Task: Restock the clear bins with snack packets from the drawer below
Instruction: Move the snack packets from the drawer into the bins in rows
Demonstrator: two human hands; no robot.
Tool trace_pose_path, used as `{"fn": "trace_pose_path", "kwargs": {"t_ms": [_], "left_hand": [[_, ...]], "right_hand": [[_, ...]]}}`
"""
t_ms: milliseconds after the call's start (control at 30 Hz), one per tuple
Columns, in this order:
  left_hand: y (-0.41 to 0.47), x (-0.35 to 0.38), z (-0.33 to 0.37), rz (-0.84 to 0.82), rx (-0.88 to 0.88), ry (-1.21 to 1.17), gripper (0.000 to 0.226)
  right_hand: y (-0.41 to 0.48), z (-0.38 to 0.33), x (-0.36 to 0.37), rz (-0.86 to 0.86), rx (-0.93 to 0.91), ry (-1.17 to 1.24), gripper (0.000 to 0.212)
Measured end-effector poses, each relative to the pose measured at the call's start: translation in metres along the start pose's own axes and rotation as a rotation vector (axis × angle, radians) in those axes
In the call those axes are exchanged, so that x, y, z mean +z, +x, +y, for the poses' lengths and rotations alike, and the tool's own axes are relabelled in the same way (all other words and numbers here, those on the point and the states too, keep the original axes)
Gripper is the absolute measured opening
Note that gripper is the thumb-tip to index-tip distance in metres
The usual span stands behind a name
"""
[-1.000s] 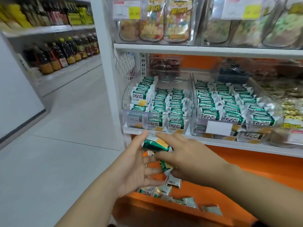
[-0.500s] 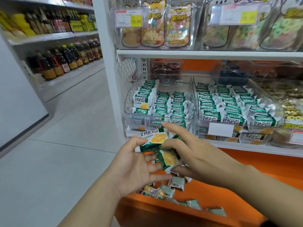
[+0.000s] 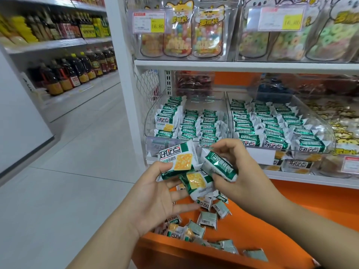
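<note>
My left hand [image 3: 155,193] lies palm up with its thumb on a green-and-white snack packet [image 3: 177,160] and a second packet [image 3: 196,183] on its fingers. My right hand [image 3: 240,171] pinches a third packet [image 3: 217,166] just right of those. Both hands hover in front of the left clear bin [image 3: 153,146], which holds rows of the same packets. A fuller right clear bin [image 3: 320,121] stands beside it. Below, the open orange drawer [image 3: 242,232] holds several loose packets [image 3: 206,218].
Bags of colourful sweets [image 3: 207,32] stand in clear bins on the shelf above, with a price tag [image 3: 149,20]. The white shelf edge [image 3: 310,178] runs above the drawer. Oil bottles [image 3: 73,72] line shelves across the grey aisle floor [image 3: 68,171] to the left.
Both hands have risen from the drawer toward the left bin's front with the packets. The right hand has pulled one packet away to the right.
</note>
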State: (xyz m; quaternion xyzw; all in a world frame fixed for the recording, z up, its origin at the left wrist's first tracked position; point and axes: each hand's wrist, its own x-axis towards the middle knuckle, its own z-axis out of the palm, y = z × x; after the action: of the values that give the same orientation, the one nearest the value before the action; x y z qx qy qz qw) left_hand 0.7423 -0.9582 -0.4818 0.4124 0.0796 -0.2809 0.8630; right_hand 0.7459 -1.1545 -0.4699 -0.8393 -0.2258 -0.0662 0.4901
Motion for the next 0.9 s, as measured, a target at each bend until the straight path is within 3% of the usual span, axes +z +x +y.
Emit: {"fn": "trace_pose_path", "kwargs": {"t_ms": [133, 300, 467, 600, 767, 900], "left_hand": [[-0.003, 0.004, 0.002, -0.013, 0.091, -0.105, 0.051], [-0.003, 0.007, 0.002, 0.024, 0.166, -0.216, 0.048], [-0.004, 0.009, 0.000, 0.016, 0.183, -0.216, 0.047], [-0.007, 0.012, 0.000, -0.019, 0.202, -0.231, 0.051], [-0.005, 0.013, 0.000, -0.004, 0.213, -0.260, 0.048], [-0.003, 0.012, 0.001, 0.020, 0.231, -0.301, 0.047]], "right_hand": [[-0.001, -0.003, 0.000, 0.064, -0.071, -0.090, 0.044], [-0.004, -0.007, 0.006, -0.016, -0.116, -0.142, 0.026], [-0.001, -0.007, 0.004, 0.062, -0.003, 0.109, 0.026], [0.004, -0.002, 0.000, 0.052, 0.191, 0.322, 0.052], [0.010, 0.003, -0.002, -0.054, 0.327, 0.436, 0.044], [0.021, 0.006, -0.015, 0.082, 0.404, 0.611, 0.034]]}}
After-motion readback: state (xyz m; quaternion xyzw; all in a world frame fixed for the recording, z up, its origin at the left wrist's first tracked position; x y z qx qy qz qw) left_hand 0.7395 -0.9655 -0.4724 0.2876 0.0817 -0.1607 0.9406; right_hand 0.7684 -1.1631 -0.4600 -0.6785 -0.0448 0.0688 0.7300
